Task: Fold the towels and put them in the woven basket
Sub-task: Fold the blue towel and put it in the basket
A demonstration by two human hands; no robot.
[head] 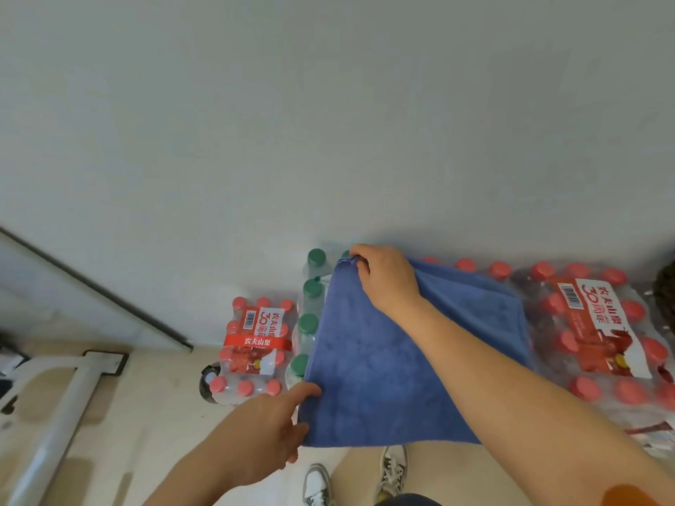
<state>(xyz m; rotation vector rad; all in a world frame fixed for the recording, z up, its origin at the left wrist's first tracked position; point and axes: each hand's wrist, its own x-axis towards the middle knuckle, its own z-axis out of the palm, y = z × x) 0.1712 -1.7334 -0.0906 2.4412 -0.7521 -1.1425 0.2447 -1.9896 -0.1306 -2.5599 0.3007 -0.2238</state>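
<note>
A blue towel (369, 374) lies spread over shrink-wrapped packs of water bottles against the wall, folded double with its near edge hanging off the front. My right hand (383, 279) reaches across it and pinches the far left corner. My left hand (270, 421) holds the near left corner, thumb on top. A dark woven object (665, 297), perhaps the basket, shows only as a sliver at the right edge.
Red-capped bottle packs sit at the right (599, 330) and lower on the left (255, 348). Green-capped bottles (310, 308) line the towel's left edge. A white wall rises behind. White pipes (58, 425) lie on the beige floor at left. My shoes (392, 469) stand below the towel.
</note>
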